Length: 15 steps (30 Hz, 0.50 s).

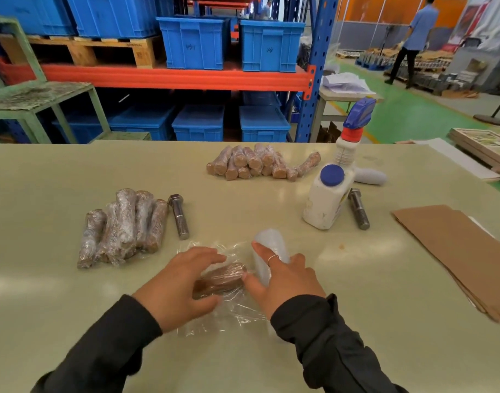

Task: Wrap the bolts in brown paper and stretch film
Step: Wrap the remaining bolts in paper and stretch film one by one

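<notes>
Far left, beyond the table (58, 293): a green step stand (41, 106). Behind it, a rack (175, 78) with blue crates (193, 42) on an orange beam and more crates below.

Left part of the table: a pile of film-wrapped bolts (124, 226), lying side by side, ends toward the camera. Just right of the pile, a bare bolt (178, 216), head away from the camera; whether it touched the pile could not be told.

Centre, near edge: left hand (180, 285) lay over a paper-wrapped bolt (221, 279), fingers slightly bent across its left end, thumb underneath the near side, gripping it. The bolt sat on a crumpled sheet of film (231, 313) spread on the table. Right hand (285, 282) rested on the film roll (271, 245) just right of the bolt, fingers curved round the roll, forefinger stretched along its top, a ring on one finger. Both sleeves dark.

Centre, far side: a second pile of wrapped bolts (260, 163), well apart from the hands.

Right of centre: a white jug (325, 199) with a blue cap, upright. Behind it, a spray bottle (353, 137) with a blue and red head. A white object lay beside that; what it was could not be told. Another bare bolt (358, 208) lay just right of the jug.

Right edge: sheets of brown paper (455, 251), stacked and fanned.

Far right background: a person in blue (416, 38) on the green floor.
</notes>
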Motion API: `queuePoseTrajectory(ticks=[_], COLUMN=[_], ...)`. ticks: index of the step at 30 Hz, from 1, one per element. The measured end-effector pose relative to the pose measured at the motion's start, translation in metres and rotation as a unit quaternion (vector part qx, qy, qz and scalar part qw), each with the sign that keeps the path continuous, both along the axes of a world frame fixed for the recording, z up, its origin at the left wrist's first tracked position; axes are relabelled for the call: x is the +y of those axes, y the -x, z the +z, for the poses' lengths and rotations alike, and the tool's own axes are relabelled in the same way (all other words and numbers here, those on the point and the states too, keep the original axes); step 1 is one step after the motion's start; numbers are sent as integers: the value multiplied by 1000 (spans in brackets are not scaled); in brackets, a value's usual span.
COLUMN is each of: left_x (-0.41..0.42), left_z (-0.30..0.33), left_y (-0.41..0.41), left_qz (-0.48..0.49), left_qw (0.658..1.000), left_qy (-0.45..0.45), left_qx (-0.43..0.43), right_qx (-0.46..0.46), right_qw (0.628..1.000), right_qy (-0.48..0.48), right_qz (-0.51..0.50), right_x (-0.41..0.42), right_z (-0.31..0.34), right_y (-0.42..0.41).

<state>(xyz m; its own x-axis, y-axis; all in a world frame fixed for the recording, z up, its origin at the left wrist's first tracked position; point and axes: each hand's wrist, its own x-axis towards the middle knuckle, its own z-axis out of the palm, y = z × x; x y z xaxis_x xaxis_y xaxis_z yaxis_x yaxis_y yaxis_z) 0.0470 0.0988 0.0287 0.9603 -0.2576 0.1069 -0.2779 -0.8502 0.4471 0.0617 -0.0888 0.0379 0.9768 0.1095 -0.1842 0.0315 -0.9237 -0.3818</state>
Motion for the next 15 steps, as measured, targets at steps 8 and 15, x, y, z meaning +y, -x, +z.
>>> queuePoseTrajectory(ticks=[8,15], left_x=[-10,-24], left_z=[-12,7], left_y=[-18,-5], left_qz=[25,69], left_qw=[976,974], left_qy=[-215,-151], left_qx=[-36,-155], right_qx=[-31,-7], right_qw=[999,997], right_qy=[-20,-77], right_qz=[-1,-2], right_x=[6,-11], right_z=[-3,9], right_y=[-1,-1])
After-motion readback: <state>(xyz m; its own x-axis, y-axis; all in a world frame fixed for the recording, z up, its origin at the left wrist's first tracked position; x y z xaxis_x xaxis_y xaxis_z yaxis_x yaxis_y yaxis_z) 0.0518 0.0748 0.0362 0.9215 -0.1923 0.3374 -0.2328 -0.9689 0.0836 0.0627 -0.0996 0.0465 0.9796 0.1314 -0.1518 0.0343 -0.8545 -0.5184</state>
